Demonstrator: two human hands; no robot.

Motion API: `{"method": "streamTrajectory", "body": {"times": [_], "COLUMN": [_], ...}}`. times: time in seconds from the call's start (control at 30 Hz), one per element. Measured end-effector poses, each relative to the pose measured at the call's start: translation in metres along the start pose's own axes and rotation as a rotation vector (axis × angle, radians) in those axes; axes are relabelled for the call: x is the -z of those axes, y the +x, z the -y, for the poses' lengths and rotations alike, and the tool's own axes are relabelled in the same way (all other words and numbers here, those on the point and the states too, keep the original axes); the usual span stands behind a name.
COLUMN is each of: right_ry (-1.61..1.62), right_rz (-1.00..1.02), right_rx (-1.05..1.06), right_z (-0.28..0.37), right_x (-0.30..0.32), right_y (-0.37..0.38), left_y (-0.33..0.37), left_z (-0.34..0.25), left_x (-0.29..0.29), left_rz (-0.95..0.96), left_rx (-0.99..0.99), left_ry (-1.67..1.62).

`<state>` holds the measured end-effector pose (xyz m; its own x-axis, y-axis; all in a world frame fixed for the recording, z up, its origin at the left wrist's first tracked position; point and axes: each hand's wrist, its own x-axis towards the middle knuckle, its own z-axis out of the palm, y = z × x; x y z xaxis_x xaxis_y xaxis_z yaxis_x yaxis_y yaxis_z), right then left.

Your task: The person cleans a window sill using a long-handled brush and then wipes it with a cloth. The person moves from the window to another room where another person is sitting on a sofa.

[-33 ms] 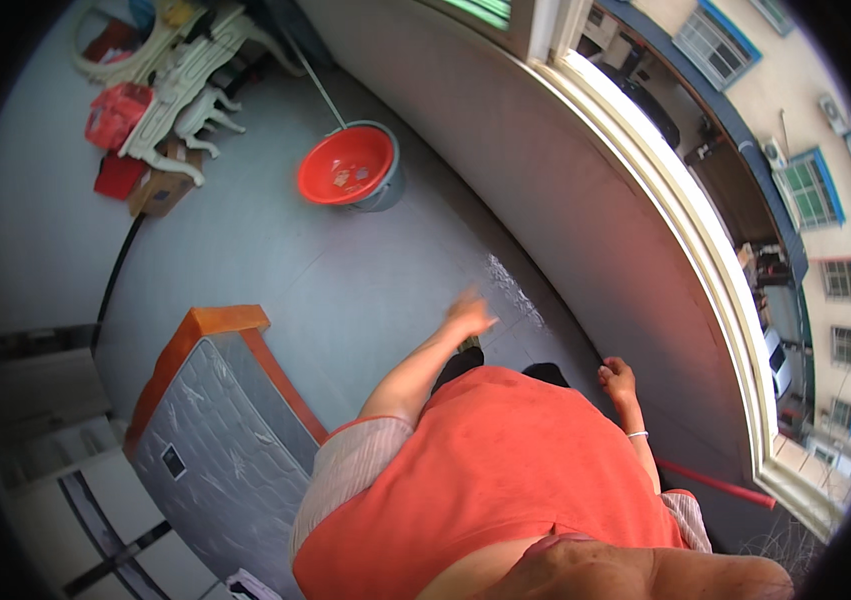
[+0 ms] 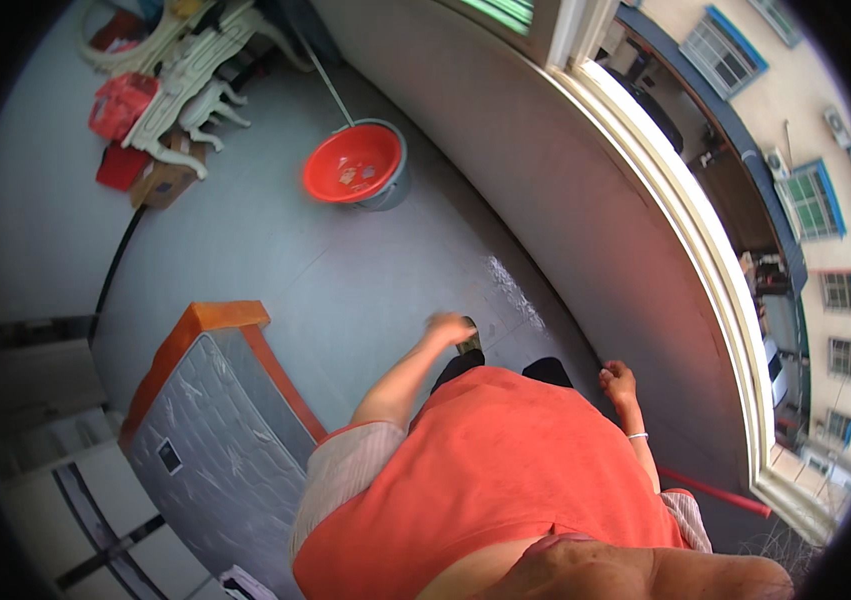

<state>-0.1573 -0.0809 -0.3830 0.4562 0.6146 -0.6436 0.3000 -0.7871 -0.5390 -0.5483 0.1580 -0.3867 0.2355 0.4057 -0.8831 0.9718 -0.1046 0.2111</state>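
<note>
My left hand (image 2: pixel 448 328) is low in front of me over the grey floor (image 2: pixel 345 270), beside my patterned shoe (image 2: pixel 469 338). Motion smears its fingers, so their pose is unclear. On the other side, my right hand (image 2: pixel 617 380) hangs near the wall below the window, its fingers curled in. Whatever it may hold is hidden. A white band circles my right wrist. Farther off stands a grey bucket (image 2: pixel 392 190) with a red basin (image 2: pixel 352 160) tilted over its top. A few small pale things show inside the basin, and a thin pole rises behind it.
A mattress (image 2: pixel 220 430) in an orange-brown frame (image 2: pixel 230 315) lies to the left. At the far left are an ornate white dressing table (image 2: pixel 170 105), a red bag (image 2: pixel 123 105) and a cardboard box (image 2: pixel 165 183). The windowsill (image 2: pixel 690 200) runs along the right, with a red pole (image 2: pixel 715 492) below.
My left hand has swung back toward my body and slightly left, uncovering more of my shoe. My right hand keeps about the same place. The whole view has shifted slightly.
</note>
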Motion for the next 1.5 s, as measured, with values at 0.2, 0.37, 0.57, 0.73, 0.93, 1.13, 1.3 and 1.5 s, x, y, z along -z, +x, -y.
{"method": "streamTrajectory", "body": {"times": [0.2, 0.37, 0.57, 0.73, 0.93, 1.13, 1.3, 1.5], "right_ry": [-0.391, -0.419, -0.489, -0.371, -0.389, -0.245, -0.168, -0.568], "right_rz": [0.115, 0.289, 0.404, 0.401, 0.347, 0.419, 0.37, 0.001], "right_rx": [0.234, 0.366, 0.379, 0.283, 0.343, 0.339, 0.3, 0.523], "right_z": [0.106, 0.219, 0.352, 0.431, 0.506, 0.547, 0.572, 0.535], "right_x": [-0.068, -0.119, -0.163, -0.201, -0.254, -0.311, -0.338, -0.325], "right_y": [0.062, 0.132, 0.192, 0.254, 0.325, 0.363, 0.352, 0.304], "left_y": [-0.053, -0.029, 0.056, 0.099, 0.11, 0.101, 0.11, 0.164], "left_z": [0.272, 0.309, 0.273, 0.263, 0.307, 0.386, 0.47, 0.674], "left_x": [-0.024, -0.05, 0.03, 0.115, 0.239, 0.307, 0.341, 0.476], "left_rz": [-0.425, -0.649, -0.434, -0.221, -0.463, -0.484, -0.418, -0.65], "left_rx": [0.541, 0.748, 0.561, 0.53, 0.412, 0.494, 0.578, 0.453], "left_ry": [-0.605, -1.22, -1.689, -1.572, -1.599, -1.574, -1.598, -1.674]}}
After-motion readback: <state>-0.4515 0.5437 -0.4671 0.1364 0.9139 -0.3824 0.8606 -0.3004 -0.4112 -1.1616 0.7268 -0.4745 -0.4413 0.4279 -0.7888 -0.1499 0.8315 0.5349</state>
